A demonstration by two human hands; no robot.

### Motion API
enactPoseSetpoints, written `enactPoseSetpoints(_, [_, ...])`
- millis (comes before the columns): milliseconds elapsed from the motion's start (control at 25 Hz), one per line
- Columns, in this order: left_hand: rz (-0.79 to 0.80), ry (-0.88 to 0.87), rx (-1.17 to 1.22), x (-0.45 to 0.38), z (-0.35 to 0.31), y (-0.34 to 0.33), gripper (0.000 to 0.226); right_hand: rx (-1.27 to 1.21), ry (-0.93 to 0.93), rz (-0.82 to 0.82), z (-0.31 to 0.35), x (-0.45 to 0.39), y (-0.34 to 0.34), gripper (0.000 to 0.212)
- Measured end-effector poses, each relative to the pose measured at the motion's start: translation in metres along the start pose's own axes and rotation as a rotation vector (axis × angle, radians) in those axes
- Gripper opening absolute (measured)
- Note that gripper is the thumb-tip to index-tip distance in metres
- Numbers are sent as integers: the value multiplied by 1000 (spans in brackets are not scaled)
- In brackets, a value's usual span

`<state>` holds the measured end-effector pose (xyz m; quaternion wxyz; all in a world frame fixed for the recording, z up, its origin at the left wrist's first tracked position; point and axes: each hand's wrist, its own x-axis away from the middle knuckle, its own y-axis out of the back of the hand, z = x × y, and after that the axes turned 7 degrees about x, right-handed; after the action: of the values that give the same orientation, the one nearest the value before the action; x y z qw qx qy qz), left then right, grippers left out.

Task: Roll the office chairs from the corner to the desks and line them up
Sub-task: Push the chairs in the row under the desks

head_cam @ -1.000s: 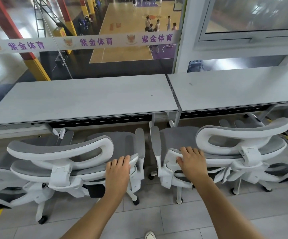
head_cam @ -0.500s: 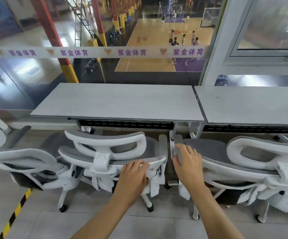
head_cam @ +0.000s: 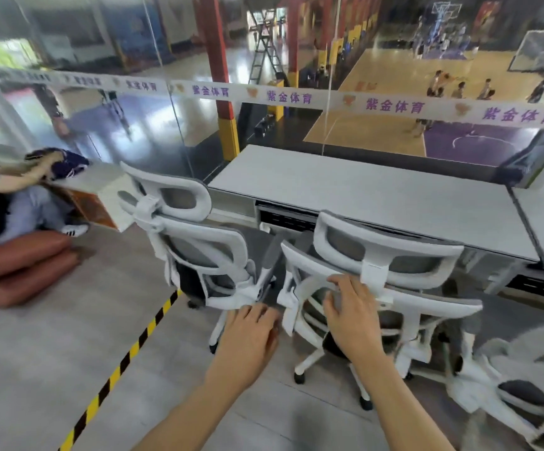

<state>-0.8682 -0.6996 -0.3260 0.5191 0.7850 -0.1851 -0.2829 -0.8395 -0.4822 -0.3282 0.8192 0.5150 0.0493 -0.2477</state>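
We are standing behind two white mesh office chairs parked side by side at the grey counter (head_cam: pixel 378 196). Our left hand (head_cam: pixel 248 336) is resting on the rear frame of the left chair (head_cam: pixel 195 249), grip relaxed, fingers spread apart and curling over the edge; whether it is clamping we cannot tell. Our right hand (head_cam: pixel 352 314) is pressing on the backrest of the right chair (head_cam: pixel 391 278), fingers apart. A third chair (head_cam: pixel 524 379) is sitting blurred at far right. A yellow-black floor stripe (head_cam: pixel 121 366) is running left of us; a seated person (head_cam: pixel 0 203) is crouching near a box (head_cam: pixel 101 203).
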Motion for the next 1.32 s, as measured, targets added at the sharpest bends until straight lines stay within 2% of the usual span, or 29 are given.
enactPoseSetpoints(200, [-18, 90, 22, -23, 95, 17, 25, 40, 5, 113, 36, -34, -49, 28])
enactPoseSetpoints(360, [8, 121, 15, -85, 162, 18, 33, 38, -14, 145, 42, -83, -91, 36])
enactPoseSetpoints(440, [20, 106, -4, -119, 193, 22, 39, 75, 10, 213, 51, -108, -111, 45])
enactPoseSetpoints(520, [30, 77, -52, -152, 226, 24, 46, 189, 29, 289, 57, -130, -128, 50])
enactPoseSetpoints(640, [154, 97, -95, -190, 272, 14, 53, 360, -85, 370, 51, -153, -146, 47])
enactPoseSetpoints(760, [232, 53, -144, -212, 303, -2, 42, 535, -179, 374, 48, -165, -158, 39])
enactPoseSetpoints(880, [156, -13, -164, -221, 323, -15, 30, 597, -255, 385, 47, -168, -170, 40])
enactPoseSetpoints(1000, [71, -42, -171, -219, 319, -28, 29, 647, -283, 333, 48, -158, -173, 39])
enactPoseSetpoints(1320, [27, -25, -136, -210, 294, -33, 26, 667, -269, 274, 54, -155, -172, 34])
